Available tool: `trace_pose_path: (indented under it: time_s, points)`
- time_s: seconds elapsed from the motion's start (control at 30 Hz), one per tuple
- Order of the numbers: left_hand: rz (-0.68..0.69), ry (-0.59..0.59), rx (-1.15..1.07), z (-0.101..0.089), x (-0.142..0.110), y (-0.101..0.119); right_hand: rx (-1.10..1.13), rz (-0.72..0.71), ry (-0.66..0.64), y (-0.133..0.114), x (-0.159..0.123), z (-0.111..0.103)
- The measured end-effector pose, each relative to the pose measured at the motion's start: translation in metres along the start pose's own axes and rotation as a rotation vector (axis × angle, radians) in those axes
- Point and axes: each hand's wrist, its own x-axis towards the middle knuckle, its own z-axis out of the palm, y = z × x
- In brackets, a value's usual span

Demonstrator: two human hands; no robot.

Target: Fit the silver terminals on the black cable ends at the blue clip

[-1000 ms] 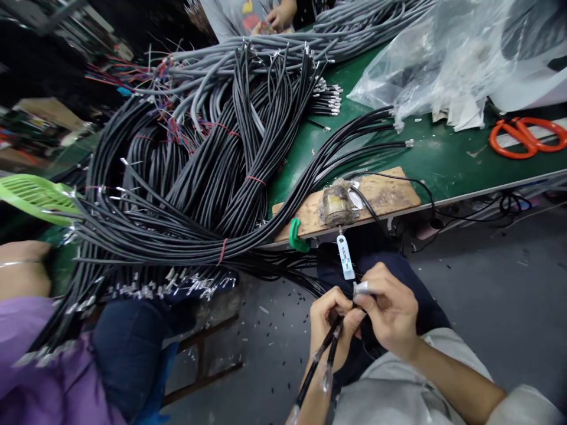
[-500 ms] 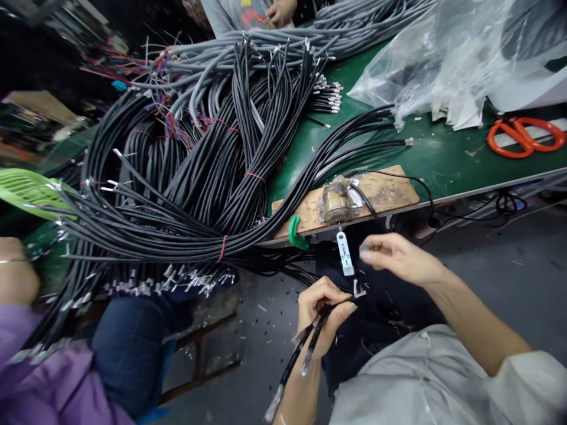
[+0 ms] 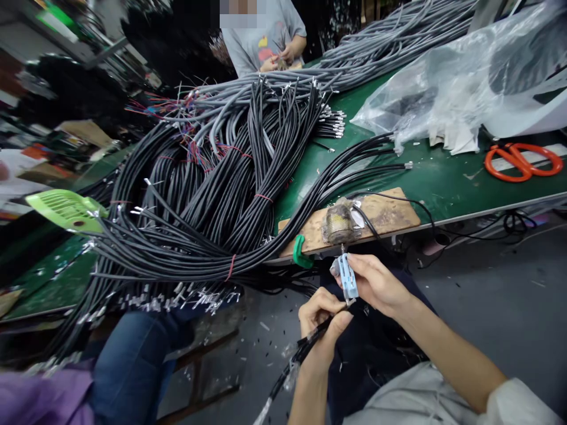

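My left hand (image 3: 325, 321) is closed round a few black cables (image 3: 305, 348), their stripped ends pointing up toward a light blue plastic clip (image 3: 349, 282). That clip hangs from the thin shaft of a small tape-wrapped motor (image 3: 340, 223). Thumb and fingers of my right hand (image 3: 376, 280) pinch the clip from both sides. At its lower end the clip meets the cable tip; whether its jaws hold the wires I cannot tell. The motor is fixed on a wooden board (image 3: 394, 212) at the table edge.
Bundles of black cables (image 3: 212, 200) cover the green table (image 3: 452, 177) on the left, with grey cables (image 3: 381, 47) behind. A green clamp (image 3: 302, 252), orange-handled scissors (image 3: 522, 162), a plastic bag (image 3: 425, 88) and a green fan (image 3: 66, 209) lie around. Co-workers sit opposite and at left.
My right hand has moved left onto the blue clip and closed on it. My left hand still holds the cables below it. The view has tilted up, showing more of the person opposite.
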Motion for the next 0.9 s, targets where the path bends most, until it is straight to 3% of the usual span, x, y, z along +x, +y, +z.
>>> trace_pose_path:
  time_s: [0.27,0.5,0.63,0.73,0.8,0.9]
  points:
    - [-0.115,0.039,-0.001,0.011,-0.001,0.008,0.106,0.059,-0.051,0.010,-0.001,-0.005]
    - [-0.096,0.033,0.024,0.009,-0.009,0.012,0.063,0.030,0.058,0.018,-0.014,-0.043]
    - [-0.170,-0.075,-0.015,0.003,-0.013,0.013,-0.264,-0.145,0.212,0.013,-0.038,-0.056]
    - [-0.233,-0.228,0.025,0.001,-0.011,0.013,-0.602,-0.388,0.266,0.006,-0.056,-0.045]
    - [-0.292,-0.261,0.077,0.001,-0.009,0.012,-0.870,-0.542,0.145,0.003,-0.065,-0.029]
    - [-0.364,-0.261,0.180,0.001,-0.007,0.010,-1.219,-0.590,-0.106,0.004,-0.068,-0.005]
